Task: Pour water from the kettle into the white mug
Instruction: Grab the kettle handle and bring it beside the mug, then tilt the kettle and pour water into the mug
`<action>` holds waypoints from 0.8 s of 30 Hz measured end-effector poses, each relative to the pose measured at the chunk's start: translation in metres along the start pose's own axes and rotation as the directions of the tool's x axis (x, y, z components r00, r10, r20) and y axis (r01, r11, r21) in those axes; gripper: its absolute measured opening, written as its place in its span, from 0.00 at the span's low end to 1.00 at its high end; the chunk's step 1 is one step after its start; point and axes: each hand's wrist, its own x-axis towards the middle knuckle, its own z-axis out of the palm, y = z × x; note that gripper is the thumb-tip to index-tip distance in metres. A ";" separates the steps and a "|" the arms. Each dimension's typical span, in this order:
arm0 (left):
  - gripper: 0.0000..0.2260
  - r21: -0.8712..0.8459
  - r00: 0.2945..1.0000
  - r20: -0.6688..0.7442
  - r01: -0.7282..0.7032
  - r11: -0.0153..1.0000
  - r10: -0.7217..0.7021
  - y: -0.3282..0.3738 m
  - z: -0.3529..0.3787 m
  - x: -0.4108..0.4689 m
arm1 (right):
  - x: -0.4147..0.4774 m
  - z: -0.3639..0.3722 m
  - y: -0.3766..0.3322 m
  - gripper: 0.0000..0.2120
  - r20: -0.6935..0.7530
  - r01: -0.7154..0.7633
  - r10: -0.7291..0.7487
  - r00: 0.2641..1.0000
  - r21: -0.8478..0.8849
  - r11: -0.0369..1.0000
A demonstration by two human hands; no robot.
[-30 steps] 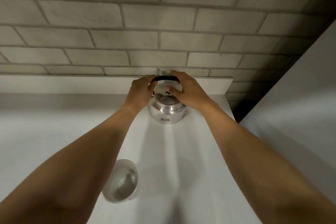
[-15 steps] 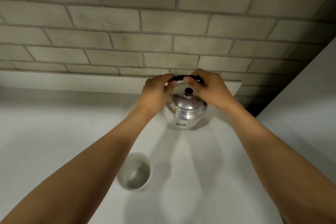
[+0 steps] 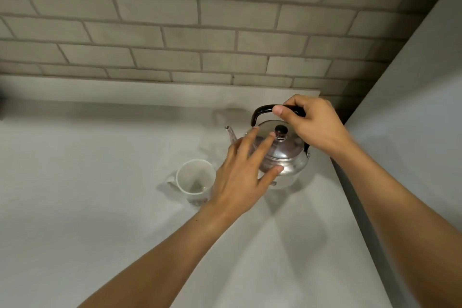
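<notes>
One polished round metal kettle (image 3: 287, 157) with a domed lid, a black lid knob (image 3: 281, 130), an arched black handle (image 3: 262, 110) and a thin spout (image 3: 230, 132) pointing left. It stands at the far right of the bench, near the right edge; whether its base touches the surface or sits just above it cannot be told.

One right hand (image 3: 312, 125), closed over the right half of the black handle: fingers curled round the bar, thumb tip lying along its top. The left half of the handle is bare.

One left hand (image 3: 240, 177), palm down in front of the kettle's left side, fingers (image 3: 250, 140) spread and straight. Two fingertips overlap the lid just left of the black knob; the thumb reaches across the kettle's lower body. Whether any of them touch the metal cannot be told. Nothing is held in this hand.

One white ceramic mug (image 3: 193, 177), upright, mouth open to the camera, handle on its left side. It stands on the bench just left of and nearer than the kettle, below the spout; its right rim is hidden behind the left hand. A faint grey shade lies at its bottom; contents cannot be told.

One white flat bench (image 3: 100, 195) carrying both items, with a raised white ledge along its back.

One grey brick wall (image 3: 175, 32) behind the ledge.

One plain white panel (image 3: 425, 107) at the right of the bench.
</notes>
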 end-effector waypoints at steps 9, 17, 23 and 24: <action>0.31 -0.088 0.992 0.117 0.061 0.994 -0.050 0.003 0.008 -0.056 | -0.057 0.013 -0.010 0.18 0.025 0.014 -0.014 1.000 -0.008 1.000; 0.29 -0.108 0.998 0.051 0.037 0.993 -0.032 0.003 0.003 -0.078 | -0.071 0.018 -0.031 0.15 0.056 0.066 -0.062 0.997 -0.082 0.994; 0.29 -0.173 0.998 -0.039 0.038 0.984 -0.045 0.006 -0.006 -0.082 | -0.065 0.017 -0.052 0.17 0.109 0.149 -0.130 0.985 -0.181 0.972; 0.28 -0.193 0.997 -0.057 0.037 0.981 -0.048 0.007 -0.008 -0.082 | -0.063 0.016 -0.057 0.17 0.124 0.161 -0.139 0.983 -0.192 0.968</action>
